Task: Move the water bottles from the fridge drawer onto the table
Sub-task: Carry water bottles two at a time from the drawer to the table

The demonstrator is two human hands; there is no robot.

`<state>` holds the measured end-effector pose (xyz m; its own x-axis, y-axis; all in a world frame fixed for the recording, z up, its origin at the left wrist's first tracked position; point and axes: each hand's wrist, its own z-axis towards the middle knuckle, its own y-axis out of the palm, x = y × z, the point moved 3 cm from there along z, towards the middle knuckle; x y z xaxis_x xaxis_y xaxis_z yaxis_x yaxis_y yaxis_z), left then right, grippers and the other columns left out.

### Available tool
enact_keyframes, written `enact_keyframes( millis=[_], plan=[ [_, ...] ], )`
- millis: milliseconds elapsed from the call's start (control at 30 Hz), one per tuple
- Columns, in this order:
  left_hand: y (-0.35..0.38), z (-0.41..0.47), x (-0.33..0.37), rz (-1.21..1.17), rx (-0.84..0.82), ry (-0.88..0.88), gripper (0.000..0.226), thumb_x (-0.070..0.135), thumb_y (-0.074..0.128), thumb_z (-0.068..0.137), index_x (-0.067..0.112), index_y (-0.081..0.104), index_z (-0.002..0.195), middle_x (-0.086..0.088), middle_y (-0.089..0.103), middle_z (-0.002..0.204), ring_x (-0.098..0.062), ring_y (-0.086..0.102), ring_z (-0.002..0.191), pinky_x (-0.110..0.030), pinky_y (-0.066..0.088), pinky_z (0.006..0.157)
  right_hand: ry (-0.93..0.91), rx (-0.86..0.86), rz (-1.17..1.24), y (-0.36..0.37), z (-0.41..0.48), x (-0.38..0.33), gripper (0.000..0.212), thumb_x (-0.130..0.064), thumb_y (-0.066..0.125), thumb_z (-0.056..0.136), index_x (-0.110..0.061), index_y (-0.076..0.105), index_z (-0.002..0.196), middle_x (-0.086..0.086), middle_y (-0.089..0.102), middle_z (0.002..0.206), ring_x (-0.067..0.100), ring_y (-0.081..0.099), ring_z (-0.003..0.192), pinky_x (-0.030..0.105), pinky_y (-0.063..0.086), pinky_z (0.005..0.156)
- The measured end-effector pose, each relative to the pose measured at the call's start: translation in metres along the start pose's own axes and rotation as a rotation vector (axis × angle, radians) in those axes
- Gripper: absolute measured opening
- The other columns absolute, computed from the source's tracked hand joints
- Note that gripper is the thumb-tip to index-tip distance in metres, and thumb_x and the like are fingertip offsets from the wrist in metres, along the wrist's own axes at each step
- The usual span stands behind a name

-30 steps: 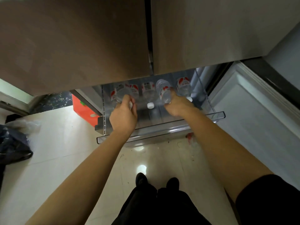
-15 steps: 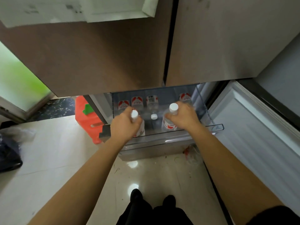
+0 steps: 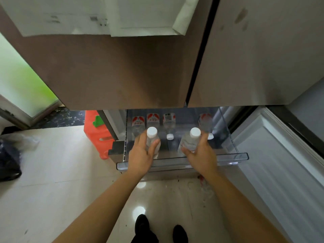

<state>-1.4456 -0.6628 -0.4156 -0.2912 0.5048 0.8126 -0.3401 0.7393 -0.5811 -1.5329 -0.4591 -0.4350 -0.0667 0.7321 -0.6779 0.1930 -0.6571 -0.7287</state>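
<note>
- The left hand (image 3: 140,155) has its grip closed around a clear water bottle (image 3: 152,139) with a white cap, fingers wrapped round its body just below the neck; the bottle stands upright, cap toward the camera.
- The right hand (image 3: 201,155) has its grip closed on a second water bottle (image 3: 190,140), also white-capped and upright, thumb on its near side.
- Both held bottles are over the front part of the open fridge drawer (image 3: 228,157), a clear plastic bin pulled out below the two brown fridge doors (image 3: 122,71).
- More bottles with red and white labels (image 3: 152,118) lie in a row at the back of the drawer, partly under the doors; one white cap (image 3: 169,136) shows between the two hands.
- An orange plastic container (image 3: 93,130) stands on the floor just left of the drawer.
- A dark bag (image 3: 8,163) lies on the pale tiled floor (image 3: 52,190) at far left.
- White papers (image 3: 87,16) hang on the left door, near the top.
- The person's dark shoes (image 3: 142,223) show at the bottom edge.
</note>
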Motion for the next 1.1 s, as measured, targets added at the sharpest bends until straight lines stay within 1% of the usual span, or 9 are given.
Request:
enact_keyframes(
  millis=[133,300,400,500,600,733,833,933,1100],
  plan=[
    [-0.023,-0.012,0.019,-0.122,0.15,0.015,0.045,0.056,0.05,0.089,0.033,0.049,0.128,0.003,0.055,0.128,-0.014,0.054,0.116,-0.042,0.047,0.102,-0.159,0.004,0.113,-0.015,-0.007,-0.017,0.074,-0.042,0.074,0.085,-0.044,0.025,0.142,-0.001,0.056,0.138,0.026,0.058,0.12,0.041,0.052,0.092],
    [-0.067,-0.049,0.069,-0.29,0.441,0.063,0.035,0.048,0.055,0.091,0.047,0.045,0.125,0.033,0.056,0.118,0.009,0.055,0.112,-0.012,0.046,0.089,-0.444,-0.02,0.255,-0.033,-0.028,-0.072,0.079,-0.046,0.072,0.086,-0.047,0.023,0.148,-0.004,0.048,0.148,0.022,0.05,0.129,0.043,0.048,0.101],
    [-0.102,-0.08,0.087,-0.326,0.596,0.104,0.037,0.039,0.058,0.096,0.032,0.049,0.132,0.023,0.06,0.123,0.001,0.059,0.114,-0.009,0.047,0.086,-0.581,-0.03,0.305,-0.036,-0.044,-0.117,0.078,-0.052,0.07,0.084,-0.051,0.021,0.145,-0.006,0.048,0.147,0.021,0.05,0.129,0.043,0.046,0.101],
    [-0.142,-0.118,0.093,-0.303,0.697,0.107,0.034,0.036,0.058,0.097,0.032,0.051,0.13,0.022,0.061,0.12,-0.002,0.06,0.113,-0.009,0.048,0.084,-0.711,-0.081,0.378,-0.027,-0.067,-0.164,0.077,-0.061,0.065,0.084,-0.051,0.02,0.146,-0.009,0.046,0.149,0.017,0.049,0.131,0.038,0.041,0.102],
    [-0.193,-0.175,0.08,-0.283,0.833,0.064,0.035,0.04,0.059,0.093,0.032,0.053,0.126,0.016,0.063,0.118,-0.002,0.061,0.11,-0.006,0.046,0.08,-0.834,-0.183,0.398,-0.004,-0.111,-0.215,0.08,-0.056,0.069,0.084,-0.051,0.019,0.147,-0.008,0.047,0.149,0.02,0.05,0.13,0.04,0.042,0.1],
    [-0.253,-0.264,0.05,-0.205,1.001,-0.039,0.024,0.042,0.057,0.094,0.055,0.049,0.112,0.042,0.057,0.107,0.023,0.053,0.101,0.003,0.041,0.069,-0.989,-0.259,0.408,0.033,-0.187,-0.266,0.082,-0.05,0.071,0.086,-0.049,0.018,0.149,-0.01,0.05,0.144,0.014,0.05,0.124,0.03,0.037,0.091],
    [-0.298,-0.347,0.02,-0.154,1.136,-0.123,0.028,0.043,0.056,0.095,0.048,0.05,0.122,0.033,0.056,0.113,0.022,0.052,0.103,-0.005,0.04,0.078,-1.085,-0.352,0.431,0.064,-0.261,-0.304,0.077,-0.046,0.069,0.088,-0.047,0.021,0.149,-0.01,0.051,0.144,0.011,0.047,0.12,0.029,0.039,0.085],
    [-0.34,-0.447,-0.013,-0.141,1.279,-0.173,0.039,0.041,0.056,0.097,0.029,0.052,0.134,0.014,0.06,0.122,0.0,0.057,0.114,-0.025,0.049,0.092,-1.186,-0.451,0.444,0.098,-0.357,-0.339,0.074,-0.045,0.069,0.088,-0.046,0.024,0.147,-0.01,0.051,0.145,0.015,0.05,0.121,0.033,0.043,0.082],
    [-0.402,-0.611,-0.066,-0.132,1.435,-0.271,0.037,0.042,0.057,0.095,0.028,0.053,0.13,0.003,0.06,0.124,-0.017,0.057,0.118,-0.049,0.048,0.102,-1.348,-0.609,0.437,0.16,-0.527,-0.387,0.076,-0.052,0.067,0.089,-0.046,0.022,0.149,-0.015,0.049,0.143,0.013,0.053,0.12,0.023,0.043,0.081]
  ],
)
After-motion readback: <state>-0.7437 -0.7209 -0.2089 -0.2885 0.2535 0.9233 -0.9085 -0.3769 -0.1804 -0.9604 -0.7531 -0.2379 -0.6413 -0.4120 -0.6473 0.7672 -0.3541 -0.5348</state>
